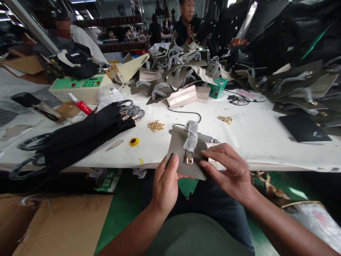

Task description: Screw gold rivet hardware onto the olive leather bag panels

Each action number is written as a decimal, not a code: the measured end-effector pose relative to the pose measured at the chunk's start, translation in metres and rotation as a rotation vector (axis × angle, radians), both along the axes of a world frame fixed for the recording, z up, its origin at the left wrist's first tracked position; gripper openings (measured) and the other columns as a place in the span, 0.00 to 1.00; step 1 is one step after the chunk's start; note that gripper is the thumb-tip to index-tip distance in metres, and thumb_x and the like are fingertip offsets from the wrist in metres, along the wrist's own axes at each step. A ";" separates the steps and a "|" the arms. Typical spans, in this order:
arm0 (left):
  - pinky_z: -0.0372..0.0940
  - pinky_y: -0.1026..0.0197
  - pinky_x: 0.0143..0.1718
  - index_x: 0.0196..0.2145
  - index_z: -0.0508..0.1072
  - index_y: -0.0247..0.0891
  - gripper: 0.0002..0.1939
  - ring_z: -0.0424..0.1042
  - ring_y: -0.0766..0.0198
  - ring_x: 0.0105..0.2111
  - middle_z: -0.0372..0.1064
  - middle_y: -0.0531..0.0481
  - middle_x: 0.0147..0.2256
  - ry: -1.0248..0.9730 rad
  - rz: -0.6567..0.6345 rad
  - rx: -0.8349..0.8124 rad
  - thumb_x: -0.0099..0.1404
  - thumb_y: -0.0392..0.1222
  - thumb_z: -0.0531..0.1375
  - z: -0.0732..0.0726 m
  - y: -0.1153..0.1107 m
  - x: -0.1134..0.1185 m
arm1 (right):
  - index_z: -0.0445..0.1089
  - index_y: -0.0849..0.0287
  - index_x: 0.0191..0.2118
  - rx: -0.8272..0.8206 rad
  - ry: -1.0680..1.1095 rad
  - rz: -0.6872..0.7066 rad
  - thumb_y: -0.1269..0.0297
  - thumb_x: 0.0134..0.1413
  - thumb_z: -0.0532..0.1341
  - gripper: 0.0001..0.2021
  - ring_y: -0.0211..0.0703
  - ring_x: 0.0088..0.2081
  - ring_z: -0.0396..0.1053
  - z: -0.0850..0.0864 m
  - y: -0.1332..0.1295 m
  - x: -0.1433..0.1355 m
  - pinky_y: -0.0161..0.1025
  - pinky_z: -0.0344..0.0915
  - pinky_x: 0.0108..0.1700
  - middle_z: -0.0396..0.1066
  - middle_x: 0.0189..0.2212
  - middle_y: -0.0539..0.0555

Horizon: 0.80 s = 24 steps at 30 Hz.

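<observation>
My left hand [166,185] grips the left edge of a grey-brown panel [178,147], thumb on top and fingers beneath. The panel carries a plastic-wrapped handle [191,136] and a gold metal fitting [189,160], and it is tilted above the table's front edge. At the panel's right edge is my right hand [230,170], its thumb and fingertips at the edge with a gap between thumb and index finger. Behind the panel lies a grey pen-like tool [209,138] with a cable. Small gold pieces lie in two piles, one left [156,126] and one right [225,120].
Black straps [87,133] and a yellow roll [134,142] lie on the white table [149,153] at left. Stacked panels [183,64] stand behind, more [298,85] at right. A black sheet [305,128] is near the right edge. People are in the background.
</observation>
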State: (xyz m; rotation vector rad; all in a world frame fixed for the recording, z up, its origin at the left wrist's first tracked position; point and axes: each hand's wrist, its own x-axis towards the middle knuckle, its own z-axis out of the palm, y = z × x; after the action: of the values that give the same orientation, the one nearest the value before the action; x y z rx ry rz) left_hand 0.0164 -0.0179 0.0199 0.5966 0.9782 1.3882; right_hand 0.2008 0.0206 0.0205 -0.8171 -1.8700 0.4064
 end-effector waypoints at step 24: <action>0.66 0.49 0.60 0.58 0.74 0.40 0.22 0.75 0.49 0.56 0.78 0.43 0.53 -0.022 -0.114 0.004 0.69 0.48 0.64 -0.011 0.017 -0.021 | 0.73 0.53 0.58 -0.850 0.420 0.055 0.53 0.57 0.71 0.25 0.47 0.41 0.75 -0.034 -0.009 0.003 0.43 0.73 0.42 0.78 0.41 0.55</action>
State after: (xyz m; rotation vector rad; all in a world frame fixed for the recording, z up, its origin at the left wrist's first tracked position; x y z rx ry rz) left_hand -0.0043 -0.0013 0.0086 0.6293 0.9104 1.2930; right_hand 0.2035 0.0117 -0.0131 -1.1150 -1.2951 1.3490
